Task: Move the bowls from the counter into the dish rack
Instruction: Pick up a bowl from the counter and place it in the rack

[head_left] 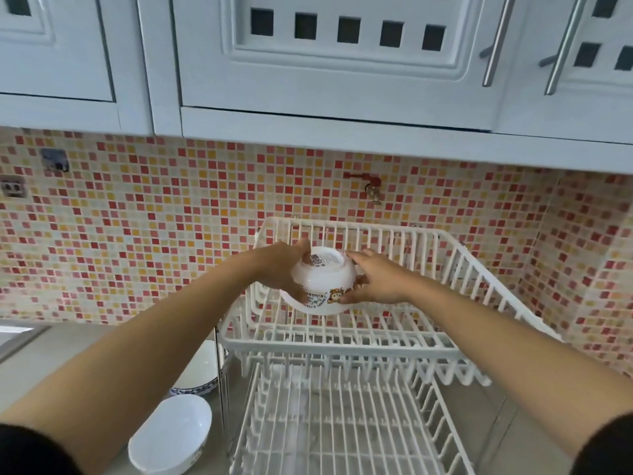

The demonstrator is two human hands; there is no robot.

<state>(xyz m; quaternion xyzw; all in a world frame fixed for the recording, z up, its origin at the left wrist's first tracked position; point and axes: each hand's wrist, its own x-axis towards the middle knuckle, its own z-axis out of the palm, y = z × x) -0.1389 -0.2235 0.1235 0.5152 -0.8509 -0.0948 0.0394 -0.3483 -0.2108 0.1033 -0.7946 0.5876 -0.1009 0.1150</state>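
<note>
A white bowl with a cartoon print [322, 281] is held upside down, its labelled base facing me, over the left part of the upper tier of a white two-tier dish rack [342, 341]. My left hand [286, 269] grips its left side and my right hand [373, 279] grips its right side. On the grey counter left of the rack sit a plain white bowl [171, 437] and, behind it, a white bowl with a blue-patterned rim [200, 371], partly hidden by my left forearm.
The rack's lower tier [342, 423] holds nothing. A sink edge [17, 337] shows at far left. The mosaic tile wall carries a red tap [371, 186] above the rack. White wall cabinets [325, 63] hang overhead.
</note>
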